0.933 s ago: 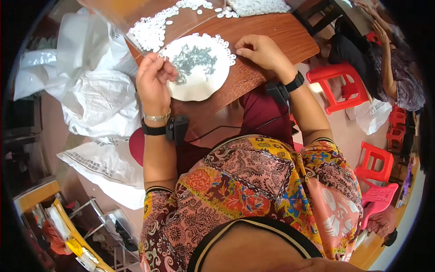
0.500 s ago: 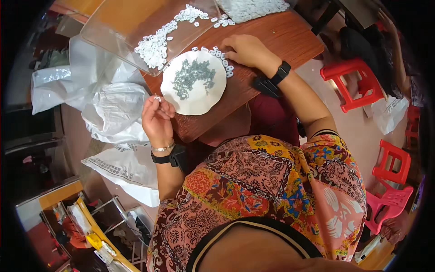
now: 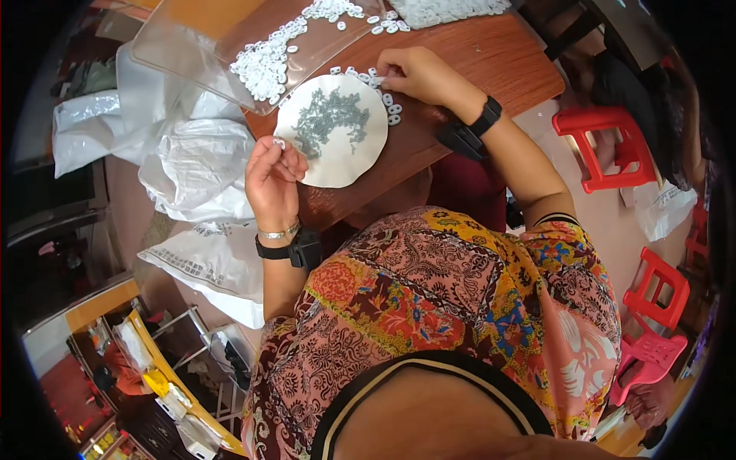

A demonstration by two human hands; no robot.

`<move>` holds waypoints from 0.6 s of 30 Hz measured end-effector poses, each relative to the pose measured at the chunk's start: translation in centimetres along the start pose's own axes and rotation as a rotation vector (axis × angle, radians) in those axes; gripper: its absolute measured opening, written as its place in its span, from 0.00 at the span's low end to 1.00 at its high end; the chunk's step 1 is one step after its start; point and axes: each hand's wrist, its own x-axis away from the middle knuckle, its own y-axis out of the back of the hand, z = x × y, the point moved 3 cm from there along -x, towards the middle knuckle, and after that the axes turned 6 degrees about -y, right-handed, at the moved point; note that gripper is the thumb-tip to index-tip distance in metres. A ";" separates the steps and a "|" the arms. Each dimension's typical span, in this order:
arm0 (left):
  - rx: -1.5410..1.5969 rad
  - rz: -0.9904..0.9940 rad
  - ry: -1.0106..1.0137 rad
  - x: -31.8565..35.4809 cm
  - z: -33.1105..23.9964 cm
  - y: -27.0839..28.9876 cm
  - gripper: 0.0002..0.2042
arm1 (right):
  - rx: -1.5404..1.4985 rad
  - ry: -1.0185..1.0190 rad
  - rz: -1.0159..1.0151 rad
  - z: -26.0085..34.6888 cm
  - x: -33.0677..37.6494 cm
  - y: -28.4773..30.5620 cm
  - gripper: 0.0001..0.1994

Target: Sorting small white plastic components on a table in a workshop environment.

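My left hand (image 3: 274,178) is at the left rim of a scalloped cream plate (image 3: 337,170), its thumb and fingers pinching a small white plastic piece (image 3: 279,143). A loose heap of tiny grey-green parts (image 3: 331,116) lies on that plate; their exact kind is too small to make out. Beyond the plate's right side, my right hand (image 3: 420,75) has its fingertips closed at a curved row of white oval pieces with two holes (image 3: 394,110). A pale bit shows at those fingertips, apparently one of these pieces.
A clear plastic tray (image 3: 184,73) with a pile of white pieces (image 3: 261,70) covers the table's far left. A bag of pale pieces (image 3: 452,9) lies at the far edge. White sacks (image 3: 203,169) stand left of the brown table (image 3: 491,57); red stools (image 3: 606,149) are at right.
The whole view has shifted a little. My left hand still pinches its white piece, now slightly over the plate's rim. My right hand's fingertips have come closer to the row, with a pale bit showing there.
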 end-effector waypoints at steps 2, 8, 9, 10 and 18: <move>0.000 0.042 0.007 -0.5 0.1 -0.6 0.05 | -0.398 -0.041 0.049 1.3 0.4 0.4 0.06; -0.097 0.130 -0.030 -1.7 0.3 -4.3 0.07 | -0.523 0.038 0.037 5.9 1.4 1.5 0.06; -0.119 0.153 -0.004 -1.8 0.4 -4.8 0.07 | -0.522 0.043 0.046 6.2 1.4 1.3 0.06; -0.144 0.183 0.025 -1.9 0.7 -4.6 0.07 | -0.568 0.056 0.094 6.5 1.4 0.4 0.07; 0.145 0.227 0.039 -1.7 1.9 -2.9 0.07 | -0.988 -0.024 0.173 9.7 0.7 -2.4 0.08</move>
